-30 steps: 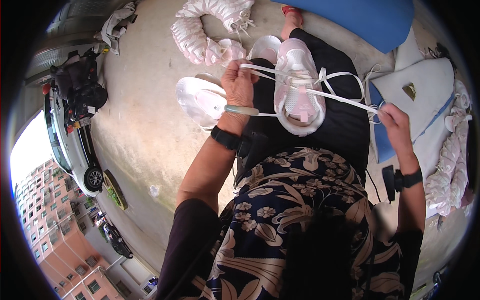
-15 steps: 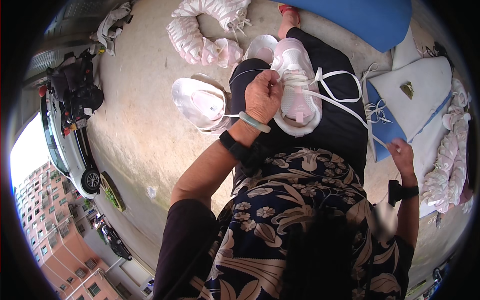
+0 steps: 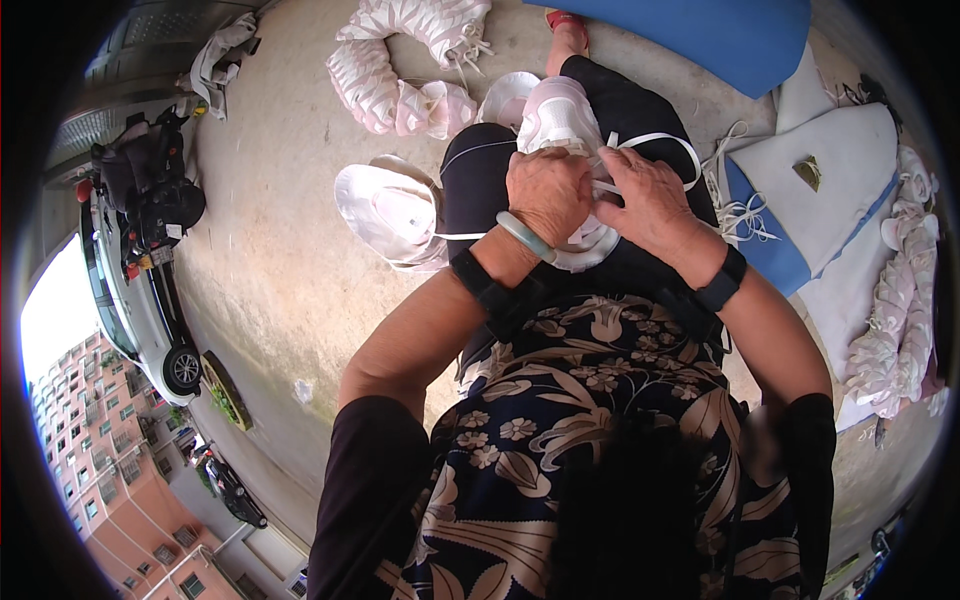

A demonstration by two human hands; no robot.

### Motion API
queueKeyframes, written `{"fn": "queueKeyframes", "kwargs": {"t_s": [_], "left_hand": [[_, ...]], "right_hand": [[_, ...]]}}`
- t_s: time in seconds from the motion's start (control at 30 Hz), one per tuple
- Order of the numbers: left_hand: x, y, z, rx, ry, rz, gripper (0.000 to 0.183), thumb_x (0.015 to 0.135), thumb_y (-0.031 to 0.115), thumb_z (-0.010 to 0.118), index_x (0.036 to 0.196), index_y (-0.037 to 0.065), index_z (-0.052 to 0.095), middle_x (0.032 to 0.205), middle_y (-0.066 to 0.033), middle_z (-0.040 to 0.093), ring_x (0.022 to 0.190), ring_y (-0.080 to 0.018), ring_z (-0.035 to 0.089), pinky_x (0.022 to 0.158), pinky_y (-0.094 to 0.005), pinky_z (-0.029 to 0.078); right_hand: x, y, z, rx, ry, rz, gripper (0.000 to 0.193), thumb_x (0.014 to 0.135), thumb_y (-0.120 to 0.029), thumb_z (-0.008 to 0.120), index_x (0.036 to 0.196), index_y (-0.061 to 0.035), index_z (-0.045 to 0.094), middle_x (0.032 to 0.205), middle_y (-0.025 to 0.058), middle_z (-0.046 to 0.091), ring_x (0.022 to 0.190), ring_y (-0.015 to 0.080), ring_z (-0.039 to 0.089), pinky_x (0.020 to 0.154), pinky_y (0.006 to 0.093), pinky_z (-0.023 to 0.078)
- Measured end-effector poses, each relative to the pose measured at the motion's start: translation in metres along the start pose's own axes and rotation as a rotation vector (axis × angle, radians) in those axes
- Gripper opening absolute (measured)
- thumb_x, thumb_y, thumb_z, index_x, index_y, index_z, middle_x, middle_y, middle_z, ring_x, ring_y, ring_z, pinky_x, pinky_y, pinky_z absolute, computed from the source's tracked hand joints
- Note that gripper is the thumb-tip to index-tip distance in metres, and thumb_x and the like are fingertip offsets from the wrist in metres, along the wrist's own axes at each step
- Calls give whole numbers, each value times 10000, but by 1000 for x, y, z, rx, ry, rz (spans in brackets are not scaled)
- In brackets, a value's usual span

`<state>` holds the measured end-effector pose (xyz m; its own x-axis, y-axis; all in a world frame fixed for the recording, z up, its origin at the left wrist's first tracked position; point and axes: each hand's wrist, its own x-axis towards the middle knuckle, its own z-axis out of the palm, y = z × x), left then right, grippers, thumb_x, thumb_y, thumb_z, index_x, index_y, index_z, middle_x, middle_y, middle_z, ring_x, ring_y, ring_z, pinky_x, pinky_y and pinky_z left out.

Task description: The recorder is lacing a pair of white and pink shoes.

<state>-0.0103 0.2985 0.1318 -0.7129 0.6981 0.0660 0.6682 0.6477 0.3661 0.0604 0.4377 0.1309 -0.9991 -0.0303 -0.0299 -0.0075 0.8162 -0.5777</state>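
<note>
A pale pink and white shoe upper (image 3: pixel 560 110) lies across my lap, toe pointing away from me. My left hand (image 3: pixel 545 195) is closed on its near left side by the lacing, with the fingertips partly hidden. Close beside it, over the upper's opening, my right hand (image 3: pixel 655 205) pinches a white shoelace (image 3: pixel 680 145) that loops out to the right. The exact grip between the hands is covered by the fingers. To the left of my knee sits another white upper (image 3: pixel 385 210), and a third pale upper (image 3: pixel 505 98) rests just past the knee.
A curved row of nested pink-white uppers (image 3: pixel 365 85) lies on the concrete ahead. At right are white sheets (image 3: pixel 825 165) over blue material, loose laces (image 3: pixel 745 218) and another stack of uppers (image 3: pixel 890 340). A blue panel (image 3: pixel 700 35) spans the far side. Vehicles stand at left.
My right hand has come in from the far right, where it held the lace stretched out, to the upper beside my left hand. The lace now hangs in a slack loop.
</note>
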Motion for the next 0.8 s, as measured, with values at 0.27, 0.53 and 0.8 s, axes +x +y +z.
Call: {"fn": "queueKeyframes", "kwargs": {"t_s": [0.27, 0.53, 0.8], "left_hand": [[-1, -6, 6, -20, -18, -30, 67, 677, 173, 601, 706, 132, 645, 658, -83, 626, 638, -286, 598, 628, -385, 441], [-1, 1, 14, -15, -16, -122, 85, 683, 203, 636, 731, 134, 645, 645, -78, 624, 630, -280, 599, 639, -378, 441], [-1, 2, 21, -42, 44, -108, 97, 678, 193, 637, 746, 125, 622, 645, -68, 619, 634, -274, 597, 631, -380, 430]], "right_hand": [[1, 8, 14, 96, 68, 81, 473, 667, -129, 576, 1097, 44, 478, 976, 172, 570, 877, 323, 575, 755, 382, 471], [0, 17, 18, 133, 36, 61, 432, 688, -86, 527, 1094, 51, 478, 957, 177, 577, 859, 316, 579, 747, 379, 474], [-1, 24, 22, 227, 97, -17, 443, 720, -99, 471, 1129, 72, 473, 1088, 206, 539, 985, 330, 548, 856, 375, 443]]}}
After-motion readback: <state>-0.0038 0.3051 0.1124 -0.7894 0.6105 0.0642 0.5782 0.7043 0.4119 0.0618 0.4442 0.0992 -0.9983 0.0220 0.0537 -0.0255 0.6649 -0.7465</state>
